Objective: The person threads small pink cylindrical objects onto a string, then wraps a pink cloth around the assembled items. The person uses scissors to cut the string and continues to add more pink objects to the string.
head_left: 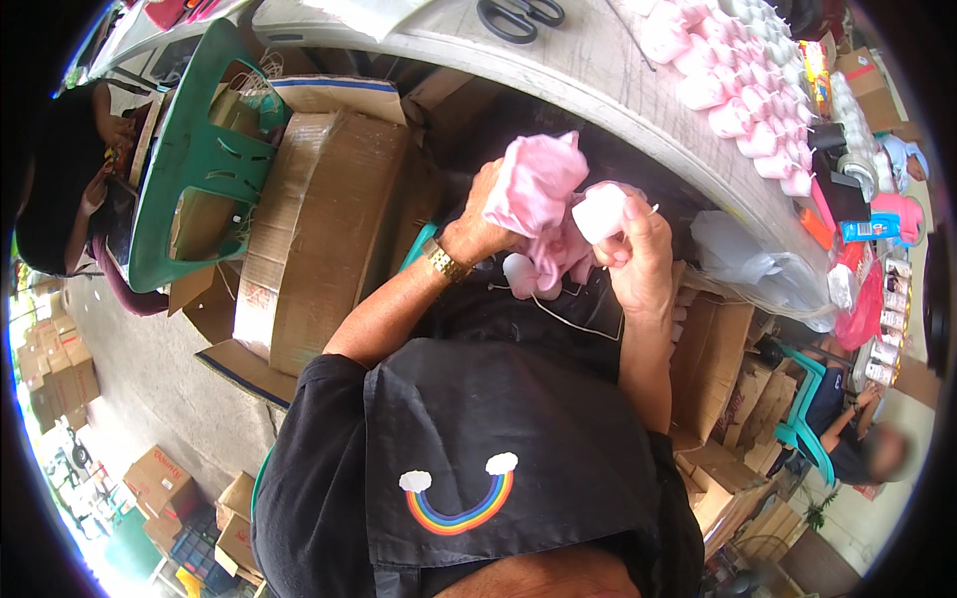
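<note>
My left hand, with a gold watch at the wrist, is closed around a bunched piece of shiny pink cloth. Beside it, my right hand pinches a small, rounded, pale pink padded piece between thumb and fingers. More gathered pink cloth hangs between the hands, with a pale rounded end at its lower left. A white cord loops below over my black apron. My left fingertips are hidden behind the cloth.
Ahead runs a pale table bearing black-handled scissors and rows of pink padded pieces. A large cardboard box and a green chair stand left. Clear plastic bags hang right. Other people sit at both sides.
</note>
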Action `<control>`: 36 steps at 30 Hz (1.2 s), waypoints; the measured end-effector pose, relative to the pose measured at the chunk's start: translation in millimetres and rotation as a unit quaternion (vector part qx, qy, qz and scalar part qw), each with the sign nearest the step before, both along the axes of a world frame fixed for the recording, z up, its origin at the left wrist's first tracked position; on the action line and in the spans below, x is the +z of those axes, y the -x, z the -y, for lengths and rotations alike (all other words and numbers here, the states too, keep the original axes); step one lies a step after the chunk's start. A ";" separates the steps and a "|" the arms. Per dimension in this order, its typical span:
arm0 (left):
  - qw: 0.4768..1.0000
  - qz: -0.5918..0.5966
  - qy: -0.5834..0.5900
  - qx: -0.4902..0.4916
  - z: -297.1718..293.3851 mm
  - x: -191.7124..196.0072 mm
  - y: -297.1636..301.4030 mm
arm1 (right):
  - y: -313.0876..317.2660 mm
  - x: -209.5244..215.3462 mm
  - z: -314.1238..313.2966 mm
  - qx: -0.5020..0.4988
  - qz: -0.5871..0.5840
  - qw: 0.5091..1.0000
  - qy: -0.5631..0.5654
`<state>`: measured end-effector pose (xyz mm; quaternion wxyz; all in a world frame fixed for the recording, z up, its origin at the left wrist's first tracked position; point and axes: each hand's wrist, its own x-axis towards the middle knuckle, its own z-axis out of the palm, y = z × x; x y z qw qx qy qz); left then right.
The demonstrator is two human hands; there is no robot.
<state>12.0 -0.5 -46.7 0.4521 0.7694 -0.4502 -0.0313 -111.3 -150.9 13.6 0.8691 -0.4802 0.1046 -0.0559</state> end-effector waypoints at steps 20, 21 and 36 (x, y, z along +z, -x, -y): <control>0.960 -0.143 0.195 -0.138 -12.7 80.2 31.6 | 21.4 50.8 -22.5 -0.095 0.075 0.898 0.423; 0.961 -0.147 0.191 -0.133 -13.6 79.9 32.4 | 22.4 52.3 -21.5 -0.102 0.087 0.919 0.371; 0.396 -0.795 0.413 -0.200 -6.5 56.7 37.2 | 11.0 73.4 -40.2 -0.148 0.058 0.664 0.730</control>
